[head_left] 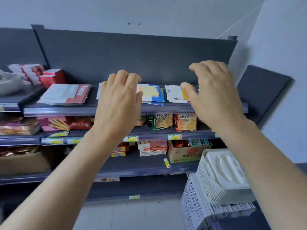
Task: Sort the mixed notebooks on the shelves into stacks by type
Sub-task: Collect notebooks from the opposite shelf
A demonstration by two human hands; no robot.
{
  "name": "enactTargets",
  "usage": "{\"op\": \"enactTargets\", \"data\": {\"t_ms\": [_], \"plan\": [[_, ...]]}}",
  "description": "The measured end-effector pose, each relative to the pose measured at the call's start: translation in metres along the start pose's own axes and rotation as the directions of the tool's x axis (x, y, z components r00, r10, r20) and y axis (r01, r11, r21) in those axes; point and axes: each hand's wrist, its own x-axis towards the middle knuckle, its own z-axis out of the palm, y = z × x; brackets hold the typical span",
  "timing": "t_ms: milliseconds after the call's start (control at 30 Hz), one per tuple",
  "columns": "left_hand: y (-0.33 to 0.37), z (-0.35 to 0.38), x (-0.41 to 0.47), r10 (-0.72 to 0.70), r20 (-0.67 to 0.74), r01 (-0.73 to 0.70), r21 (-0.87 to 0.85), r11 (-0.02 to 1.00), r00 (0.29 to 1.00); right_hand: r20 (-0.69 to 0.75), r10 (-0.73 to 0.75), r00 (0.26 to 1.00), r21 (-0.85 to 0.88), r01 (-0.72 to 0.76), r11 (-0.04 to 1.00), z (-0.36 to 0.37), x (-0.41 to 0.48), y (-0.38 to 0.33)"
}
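On the top dark shelf (54,111) lie notebooks in three loose piles. A red-and-white pile (66,95) lies at the left. A blue pile with a yellow-patterned cover (153,95) lies in the middle, and a white-and-orange pile (176,95) at the right. My left hand (118,100) hovers palm down over the left part of the middle pile and hides it, fingers curled, holding nothing. My right hand (214,92) is raised over the right pile, thumb and fingers apart, empty.
Red packets (34,74) are stacked at the far left of the top shelf. Snack bags and boxes (174,122) fill the lower shelves, with a cardboard box (184,153) below. White plastic baskets (219,183) are stacked at the lower right. A grey wall stands behind.
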Motion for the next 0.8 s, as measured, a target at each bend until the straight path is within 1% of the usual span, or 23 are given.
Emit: {"op": "enactTargets", "data": {"t_ms": [100,233,433,633,800], "plan": [[-0.029,0.018,0.004,-0.074,0.028,0.073,0.052,0.996,0.997,0.039,-0.025,0.999,0.045,0.023,0.999,0.040,0.023,-0.004],[-0.060,0.049,0.017,-0.130,0.044,0.124,0.117,0.985,0.991,0.070,-0.053,0.996,0.118,0.045,0.992,0.092,0.058,-0.004],[-0.102,0.114,0.060,-0.282,0.092,0.262,0.179,0.948,0.955,0.150,-0.055,0.987,0.175,0.028,0.984,0.167,0.126,0.012],[-0.145,0.183,0.082,-0.457,0.175,0.421,0.211,0.882,0.872,0.251,-0.055,0.966,0.235,-0.005,0.972,0.242,0.175,0.026],[-0.190,0.220,0.083,-0.568,0.247,0.504,0.280,0.817,0.785,0.428,-0.052,0.902,0.233,-0.054,0.971,0.302,0.194,0.023]]}}
